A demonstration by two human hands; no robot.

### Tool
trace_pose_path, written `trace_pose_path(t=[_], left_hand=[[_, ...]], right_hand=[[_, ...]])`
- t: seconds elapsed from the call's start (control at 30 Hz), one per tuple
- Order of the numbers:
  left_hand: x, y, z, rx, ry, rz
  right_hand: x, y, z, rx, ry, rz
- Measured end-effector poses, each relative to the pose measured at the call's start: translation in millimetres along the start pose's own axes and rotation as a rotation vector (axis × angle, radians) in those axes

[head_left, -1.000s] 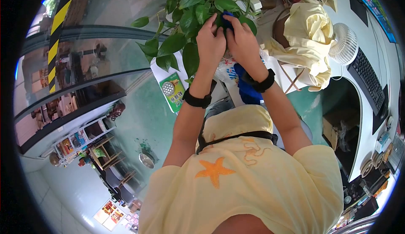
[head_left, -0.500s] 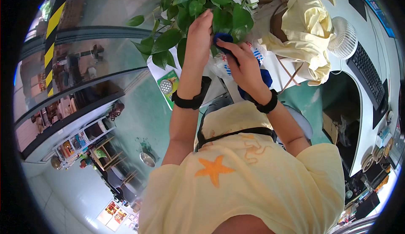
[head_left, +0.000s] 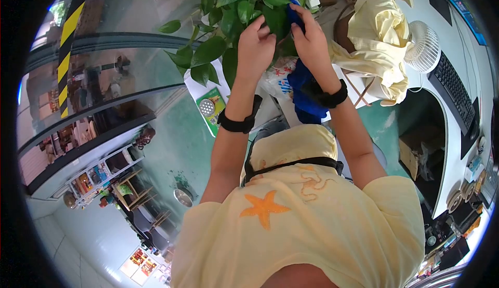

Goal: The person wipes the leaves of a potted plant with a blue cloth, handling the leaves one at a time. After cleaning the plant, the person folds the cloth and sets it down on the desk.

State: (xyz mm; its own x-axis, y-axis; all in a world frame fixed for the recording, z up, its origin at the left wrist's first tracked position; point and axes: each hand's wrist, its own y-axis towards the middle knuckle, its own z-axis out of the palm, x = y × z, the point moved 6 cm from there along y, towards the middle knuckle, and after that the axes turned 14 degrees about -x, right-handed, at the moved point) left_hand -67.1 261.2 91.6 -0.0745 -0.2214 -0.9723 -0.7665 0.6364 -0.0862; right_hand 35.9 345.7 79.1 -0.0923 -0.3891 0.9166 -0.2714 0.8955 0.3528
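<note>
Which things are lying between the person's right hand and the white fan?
In the head view, a brown object and a crumpled pale yellow cloth lie between the right hand and the white fan.

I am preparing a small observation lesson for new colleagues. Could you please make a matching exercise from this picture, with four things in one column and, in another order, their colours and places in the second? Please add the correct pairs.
Things:
1. fan
2. starfish print
3. cloth
4. leafy plant

Colours and places:
A. orange, on the shirt
B. green, beside the left hand
C. white, near the keyboard
D. blue, in the right hand

Pairs: 1-C, 2-A, 3-D, 4-B
</note>
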Motion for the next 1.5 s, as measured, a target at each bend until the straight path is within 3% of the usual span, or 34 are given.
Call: trace_pose_path(t=[0.07,0.17,0.37,0.5,0.6,1.03,1.13,1.23,1.33,1.43,1.5], left_hand=[[2.0,-1.5,0.0,0.046,-0.108,-0.064],[4.8,-7.3,3.7,-0.027,-0.396,-0.329],[13.0,-5.3,7.0,-0.027,-0.634,-0.471],[-1.0,-2.8,7.8,0.108,-0.742,-0.433],[-10.6,-2.3,-0.5,0.025,-0.814,-0.355],[-16.7,-15.1,-12.2,-0.052,-0.613,-0.217],[-8.1,-30.1,-20.1,-0.132,-0.420,-0.119],[-7.9,-63.1,-11.8,-0.088,-0.164,0.090],[23.1,-86.5,5.3,0.131,0.055,-0.087],[72.4,-83.5,12.8,0.041,-0.080,-0.279],[65.6,-77.1,14.7,-0.088,-0.071,-0.158]], right_hand=[[-1.2,1.1,2.1,0.030,0.027,-0.021],[8.6,-9.2,8.6,0.157,-0.050,-0.029],[43.7,-42.4,-4.8,0.128,-0.111,-0.047],[55.7,-65.8,-16.0,0.230,-0.035,-0.032],[41.0,-71.3,-28.8,0.262,0.031,0.055],[5.3,-66.4,-62.9,0.095,0.186,0.274],[-5.1,-70.7,-69.6,0.042,0.220,0.326],[-4.7,-71.7,-78.1,-0.009,0.260,0.361],[-2.3,-73.1,-81.3,-0.118,0.347,0.392],[-1.1,-75.0,-82.9,-0.110,0.296,0.330],[-1.0,-79.6,-82.6,-0.039,0.221,0.307]])
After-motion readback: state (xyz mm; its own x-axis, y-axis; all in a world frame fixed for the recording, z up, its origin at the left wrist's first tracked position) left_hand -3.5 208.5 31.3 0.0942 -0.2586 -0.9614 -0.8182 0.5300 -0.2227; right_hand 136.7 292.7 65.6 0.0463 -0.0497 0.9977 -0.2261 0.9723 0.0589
